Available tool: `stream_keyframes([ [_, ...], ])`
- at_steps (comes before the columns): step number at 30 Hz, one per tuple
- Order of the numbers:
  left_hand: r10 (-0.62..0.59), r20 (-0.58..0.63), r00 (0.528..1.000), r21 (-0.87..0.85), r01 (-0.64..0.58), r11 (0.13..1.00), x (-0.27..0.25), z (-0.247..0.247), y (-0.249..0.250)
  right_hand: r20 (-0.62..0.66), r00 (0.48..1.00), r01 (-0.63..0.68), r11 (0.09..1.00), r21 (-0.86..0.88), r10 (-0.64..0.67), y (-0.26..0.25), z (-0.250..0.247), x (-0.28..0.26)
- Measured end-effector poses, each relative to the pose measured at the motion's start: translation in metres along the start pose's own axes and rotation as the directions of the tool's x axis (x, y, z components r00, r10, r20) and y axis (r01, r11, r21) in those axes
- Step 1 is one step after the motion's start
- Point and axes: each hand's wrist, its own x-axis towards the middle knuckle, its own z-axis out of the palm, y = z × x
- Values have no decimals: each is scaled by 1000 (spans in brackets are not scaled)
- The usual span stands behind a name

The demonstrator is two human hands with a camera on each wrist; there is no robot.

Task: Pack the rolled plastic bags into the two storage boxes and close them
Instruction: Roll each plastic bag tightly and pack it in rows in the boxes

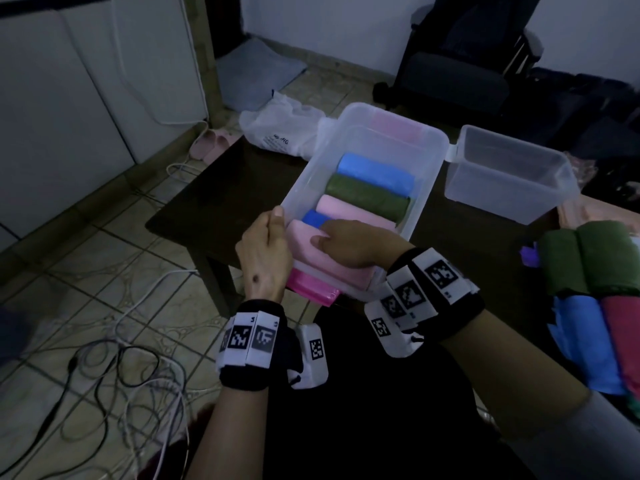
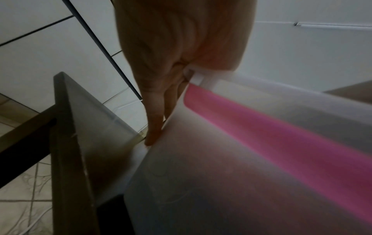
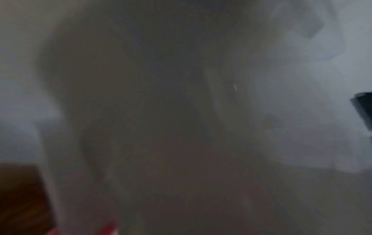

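My left hand (image 1: 265, 252) grips the near left corner of the near box (image 1: 429, 188), thumb over the rim, fingers (image 2: 155, 127) running down the outside wall. My right hand (image 1: 349, 242) is inside the same box, fingers curled on a light pink roll (image 1: 329, 261) at the near end, pressing it down. The right wrist view is too blurred to add anything.

Behind that roll in the box, front to back: a dark blue roll (image 1: 313, 216), half hidden by my hand, another pink roll (image 1: 353, 213), a green roll (image 1: 367, 197), a light blue roll (image 1: 374, 173). They lie side by side across the box. A bright pink lid or flap (image 1: 311, 285) shows at the box's near edge, seen through the wall in the left wrist view (image 2: 281, 130).

The box sits on a dark tabletop (image 1: 214, 199). The second box (image 1: 505, 174) stands just right of it, open, nothing seen inside. More rolls wait at far right: green rolls (image 1: 588, 258), a blue one (image 1: 585, 344), a red one (image 1: 623, 330).

A white plastic bag (image 1: 280, 129) lies past the tabletop's far corner. Cables (image 1: 114, 375) on the tiled floor.
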Motion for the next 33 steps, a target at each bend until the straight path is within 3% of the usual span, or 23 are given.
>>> stream_keyframes([
  [3,1,-3,1000,-30,-1,1000,-1,0,-1,28,999,-27,1000,14,27,0,1,0],
  [7,-2,0,1000,-43,2,999,1,2,-2,-120,993,-10,999,-42,5,-1,10,-3],
  [10,7,-8,1000,-35,-7,999,1,3,-2,-74,994,78,997,15,-77,2,15,-7],
  [16,16,-9,1000,-37,-17,999,1,4,-1,-15,997,71,997,-14,-72,4,11,0],
  [18,17,-5,1000,-29,-17,999,3,4,0,-166,979,121,993,7,-118,7,11,-3],
  [19,16,-2,1000,-24,-16,1000,3,4,1,-353,922,171,985,12,-156,10,11,-5],
  [21,20,-4,1000,-11,-20,1000,5,5,2,-736,663,200,980,-2,-137,17,9,-9],
  [22,21,-7,1000,-3,-21,1000,6,6,3,-832,554,162,985,63,-37,22,9,-12],
  [23,17,-5,1000,6,-17,1000,7,6,5,-851,510,136,965,223,125,27,7,-16],
  [24,7,3,1000,17,-7,1000,9,8,7,-793,526,147,886,441,308,33,6,-16],
  [25,-3,15,1000,32,2,999,11,9,10,-680,576,199,730,654,454,41,5,-15],
  [27,-18,38,999,67,15,998,15,11,15,-471,727,314,368,875,500,55,7,-10],
  [28,-22,44,999,84,18,996,16,12,17,-430,769,320,296,900,473,62,9,-7],
  [33,-35,65,997,152,25,988,21,14,25,-386,814,263,316,911,434,79,8,0],
])
